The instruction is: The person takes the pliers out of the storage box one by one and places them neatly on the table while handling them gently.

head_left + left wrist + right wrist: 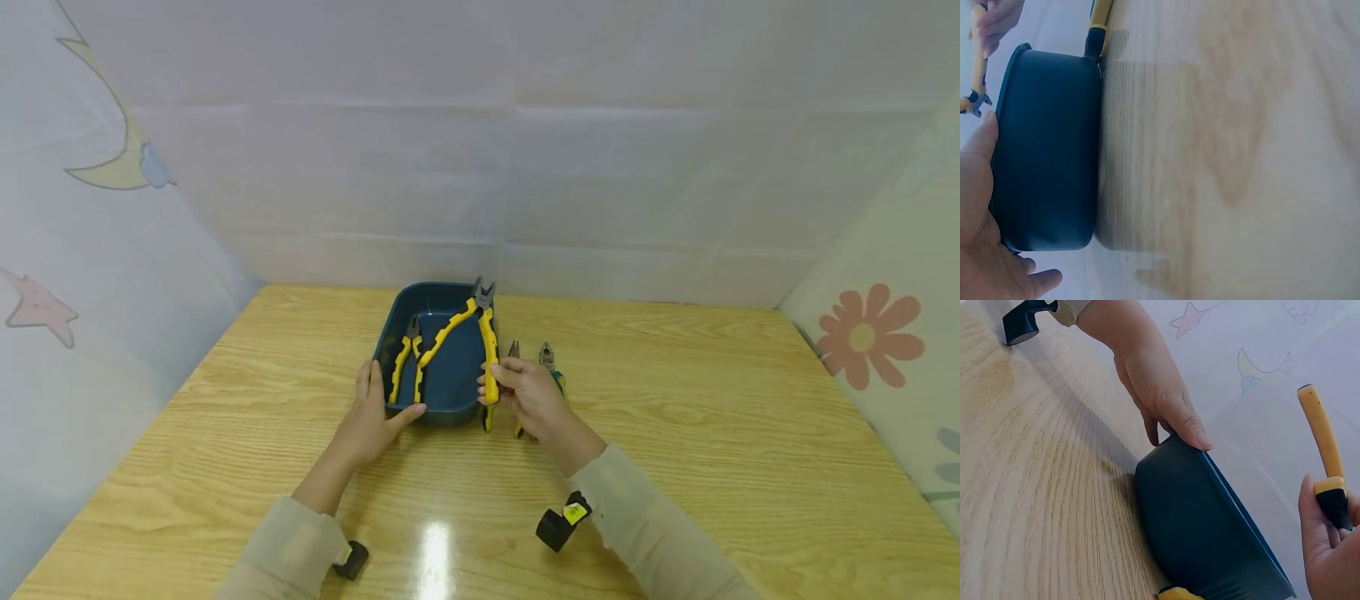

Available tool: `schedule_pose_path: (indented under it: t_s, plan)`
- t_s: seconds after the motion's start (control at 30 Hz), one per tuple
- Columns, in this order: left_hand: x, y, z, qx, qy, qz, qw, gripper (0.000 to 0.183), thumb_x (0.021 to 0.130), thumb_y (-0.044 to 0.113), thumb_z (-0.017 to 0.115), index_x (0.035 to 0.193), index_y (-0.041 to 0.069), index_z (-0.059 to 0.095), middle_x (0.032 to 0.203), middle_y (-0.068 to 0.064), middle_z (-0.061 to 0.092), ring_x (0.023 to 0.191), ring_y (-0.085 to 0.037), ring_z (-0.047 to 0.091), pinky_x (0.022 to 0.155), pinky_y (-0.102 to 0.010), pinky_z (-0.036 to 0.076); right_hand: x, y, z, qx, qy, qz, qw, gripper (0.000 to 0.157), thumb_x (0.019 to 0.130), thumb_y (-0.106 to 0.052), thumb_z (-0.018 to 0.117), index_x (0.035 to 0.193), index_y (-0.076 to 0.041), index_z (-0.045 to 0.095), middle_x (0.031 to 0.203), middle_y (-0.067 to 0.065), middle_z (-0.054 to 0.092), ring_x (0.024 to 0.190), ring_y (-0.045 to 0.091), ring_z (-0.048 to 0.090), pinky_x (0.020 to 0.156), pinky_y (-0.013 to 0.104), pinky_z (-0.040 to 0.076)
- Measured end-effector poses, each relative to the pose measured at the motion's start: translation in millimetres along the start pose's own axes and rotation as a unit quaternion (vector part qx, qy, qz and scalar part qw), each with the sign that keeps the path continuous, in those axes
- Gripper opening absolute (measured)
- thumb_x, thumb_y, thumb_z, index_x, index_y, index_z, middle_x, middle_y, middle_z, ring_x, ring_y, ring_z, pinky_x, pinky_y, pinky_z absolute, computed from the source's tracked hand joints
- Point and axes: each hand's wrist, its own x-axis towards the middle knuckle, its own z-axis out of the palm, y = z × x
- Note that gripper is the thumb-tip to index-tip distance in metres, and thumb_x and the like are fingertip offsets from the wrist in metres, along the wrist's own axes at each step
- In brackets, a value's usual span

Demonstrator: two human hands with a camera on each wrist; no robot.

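Over a dark blue bin is a pair of yellow-handled pliers, handles spread and jaws pointing away from me. My right hand holds them by the right handle, thumb on top. The other handle sticks up free in the right wrist view. At the bin's front left corner, my left hand grips the wall with the thumb at the front rim and fingers along the left side. Another pair of yellow-handled pliers lies inside the bin, on the left.
Right of the bin, partly behind my right hand, long-nosed pliers and green-and-yellow pliers lie on the wooden table. A pale sheet rises behind the table, with printed sheets at both sides.
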Motion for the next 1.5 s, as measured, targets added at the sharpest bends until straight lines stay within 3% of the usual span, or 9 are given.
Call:
schedule_pose_path:
  t_s: [0.47, 0.77, 0.93, 1.5]
  plan:
    - [1.5, 2.2, -2.8, -0.003, -0.001, 0.004, 1.0000, 0.101, 0.076, 0.060, 0.048, 0.136, 0.006, -0.014, 0.141, -0.010, -0.017, 0.121, -0.041, 0.022, 0.087, -0.051, 0.032, -10, 0, -21.2, 0.017, -0.014, -0.002, 1.000, 0.035, 0.093, -0.003, 0.034, 0.119, 0.020, 0.032, 0.086, 0.012, 0.050, 0.071, 0.014, 0.054, 0.069, 0.027, 0.048]
    - [3.0, -1.0, -1.2, 0.001, -0.003, 0.000, 1.0000, 0.107, 0.071, 0.069, 0.043, 0.136, 0.007, -0.015, 0.141, -0.009, -0.018, 0.120, -0.040, 0.025, 0.087, -0.050, 0.033, -14, 3, -26.7, 0.024, -0.006, 0.006, 1.000, 0.035, 0.093, -0.002, 0.035, 0.120, 0.020, 0.032, 0.087, 0.016, 0.050, 0.072, 0.017, 0.055, 0.079, 0.036, 0.044]
    - [2.5, -0.5, -1.1, -0.002, -0.004, -0.001, 1.0000, 0.106, 0.072, 0.067, 0.044, 0.136, 0.006, -0.015, 0.140, -0.009, -0.019, 0.120, -0.041, 0.025, 0.087, -0.050, 0.033, -17, 7, -32.3, 0.018, -0.022, 0.007, 1.000, 0.037, 0.093, -0.003, 0.033, 0.121, 0.021, 0.028, 0.087, 0.013, 0.049, 0.074, 0.016, 0.054, 0.079, 0.034, 0.044]
    - [3.6, 1.3, -0.2, -0.006, -0.006, 0.000, 1.0000, 0.102, 0.076, 0.060, 0.048, 0.136, 0.007, -0.015, 0.140, -0.011, -0.018, 0.120, -0.041, 0.023, 0.086, -0.051, 0.033, -32, 14, -54.6, 0.001, -0.003, 0.010, 1.000, 0.039, 0.093, -0.002, 0.032, 0.124, 0.020, 0.024, 0.092, 0.019, 0.048, 0.075, 0.017, 0.054, 0.076, 0.034, 0.046]
